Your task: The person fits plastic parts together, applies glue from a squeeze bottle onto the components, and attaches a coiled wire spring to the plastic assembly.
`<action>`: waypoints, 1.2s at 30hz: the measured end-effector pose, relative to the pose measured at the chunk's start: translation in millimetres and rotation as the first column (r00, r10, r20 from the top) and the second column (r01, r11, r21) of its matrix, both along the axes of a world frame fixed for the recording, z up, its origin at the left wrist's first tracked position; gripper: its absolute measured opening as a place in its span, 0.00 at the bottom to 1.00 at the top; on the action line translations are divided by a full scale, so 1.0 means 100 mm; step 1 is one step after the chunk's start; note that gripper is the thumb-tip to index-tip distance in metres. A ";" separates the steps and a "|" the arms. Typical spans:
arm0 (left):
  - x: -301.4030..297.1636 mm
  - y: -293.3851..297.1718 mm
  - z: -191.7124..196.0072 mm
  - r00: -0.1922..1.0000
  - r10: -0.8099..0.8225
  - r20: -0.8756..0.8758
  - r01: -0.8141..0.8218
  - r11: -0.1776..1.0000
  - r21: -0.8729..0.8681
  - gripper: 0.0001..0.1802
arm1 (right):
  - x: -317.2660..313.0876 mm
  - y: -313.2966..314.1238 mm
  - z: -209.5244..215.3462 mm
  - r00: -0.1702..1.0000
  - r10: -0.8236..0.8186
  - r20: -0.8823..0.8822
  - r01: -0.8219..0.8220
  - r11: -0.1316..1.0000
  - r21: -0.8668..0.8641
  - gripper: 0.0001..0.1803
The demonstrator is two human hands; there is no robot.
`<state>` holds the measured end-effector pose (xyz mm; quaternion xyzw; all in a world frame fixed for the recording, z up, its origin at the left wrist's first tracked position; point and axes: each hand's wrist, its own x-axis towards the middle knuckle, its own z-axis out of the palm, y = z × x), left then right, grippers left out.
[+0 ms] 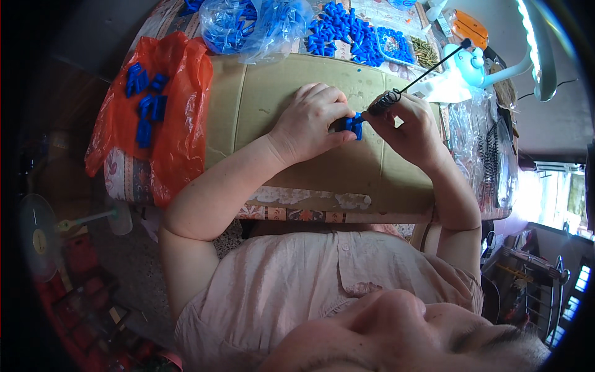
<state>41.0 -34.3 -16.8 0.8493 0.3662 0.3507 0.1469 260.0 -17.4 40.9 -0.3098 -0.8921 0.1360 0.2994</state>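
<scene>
My left hand point(313, 121) is closed around a small blue plastic part point(353, 124) above a sheet of brown cardboard point(260, 105) that covers the table. My right hand point(412, 127) grips a thin black rod tool point(434, 62) with a black coil spring point(385, 100) wound on its lower end. The spring end meets the blue part between my two hands. The rod points up and to the right, away from me.
An orange plastic bag point(176, 124) with blue parts point(145, 102) lies at the left. A loose pile of blue parts point(347, 31) and clear bags point(248, 25) sit at the far edge. Black springs in a clear bag point(489, 161) lie right. A lamp point(536, 43) hangs above.
</scene>
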 end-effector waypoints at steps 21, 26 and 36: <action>0.00 0.00 -0.02 1.000 0.007 0.027 -0.007 1.000 -0.003 0.19 | 0.01 -0.04 0.09 0.996 -0.032 -0.082 0.024 0.995 -0.097 0.06; 0.00 0.00 -0.02 1.000 0.007 0.028 -0.007 1.000 0.001 0.19 | 0.02 -0.03 0.07 0.997 -0.034 -0.069 0.027 0.995 -0.091 0.06; 0.00 0.01 -0.03 1.000 -0.002 0.024 0.002 1.000 0.004 0.21 | 0.01 -0.01 0.00 0.998 -0.042 -0.054 0.037 0.995 -0.090 0.09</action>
